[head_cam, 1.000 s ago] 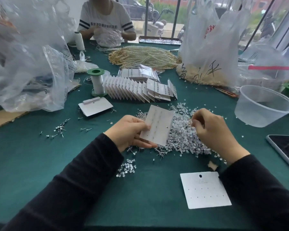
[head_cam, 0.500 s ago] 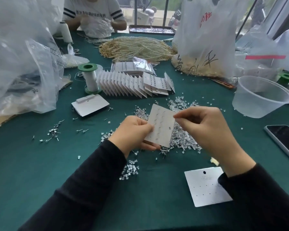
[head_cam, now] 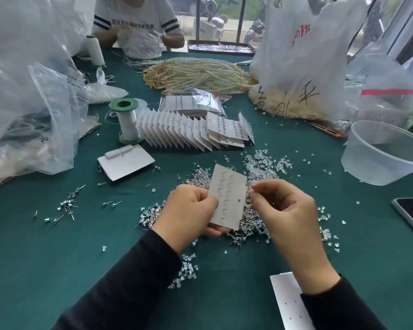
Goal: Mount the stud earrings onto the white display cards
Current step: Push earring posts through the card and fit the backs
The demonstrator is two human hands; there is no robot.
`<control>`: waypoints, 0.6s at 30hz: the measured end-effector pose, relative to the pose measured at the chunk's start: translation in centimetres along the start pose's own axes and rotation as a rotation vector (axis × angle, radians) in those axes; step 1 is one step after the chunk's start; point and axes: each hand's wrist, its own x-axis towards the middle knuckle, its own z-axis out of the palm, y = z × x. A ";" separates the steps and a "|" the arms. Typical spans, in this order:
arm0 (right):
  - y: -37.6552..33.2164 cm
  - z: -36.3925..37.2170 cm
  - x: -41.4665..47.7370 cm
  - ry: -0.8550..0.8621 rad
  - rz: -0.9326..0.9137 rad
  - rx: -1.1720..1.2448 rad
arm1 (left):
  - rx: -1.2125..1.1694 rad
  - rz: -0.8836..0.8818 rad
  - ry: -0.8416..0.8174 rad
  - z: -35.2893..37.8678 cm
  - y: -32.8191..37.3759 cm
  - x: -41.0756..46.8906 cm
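One view, head camera: your left hand (head_cam: 188,210) pinches the white rectangular display card (head_cam: 229,194) by its left edge, above the heap of silver-post stud earrings (head_cam: 253,226) on the green felt table (head_cam: 57,246). Your right hand (head_cam: 284,210), fingers curled, apparently pinches a single stud (head_cam: 250,192) at the card's right edge. Step: insertion. Next, align the post with a free hole.

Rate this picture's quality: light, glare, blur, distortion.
Head view: soft daylight from the windows behind, faint shadows; pale glare on the plastic bags; the card is fairly sharp, the stud pile around it smears into glitter; wide-angle stretch enlarges the sleeves at the bottom edge.
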 end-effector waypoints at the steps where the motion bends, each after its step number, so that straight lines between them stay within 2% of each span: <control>1: -0.1 0.0 -0.1 -0.003 -0.030 -0.030 | 0.013 0.008 0.002 0.1 0.0 0.0; 4: -0.2 0.1 -0.4 -0.011 -0.101 -0.090 | 0.040 0.024 0.012 0.2 -0.2 0.0; 10: -0.4 0.4 -0.6 0.007 -0.089 -0.050 | 0.104 0.058 0.028 0.4 -0.5 -0.2; 14: -0.5 0.8 -0.9 0.006 -0.175 -0.160 | 0.132 0.086 0.025 0.6 -0.6 -0.3; 18: -0.4 0.7 -1.0 0.022 -0.136 -0.125 | 0.170 0.111 0.029 0.7 -0.6 -0.4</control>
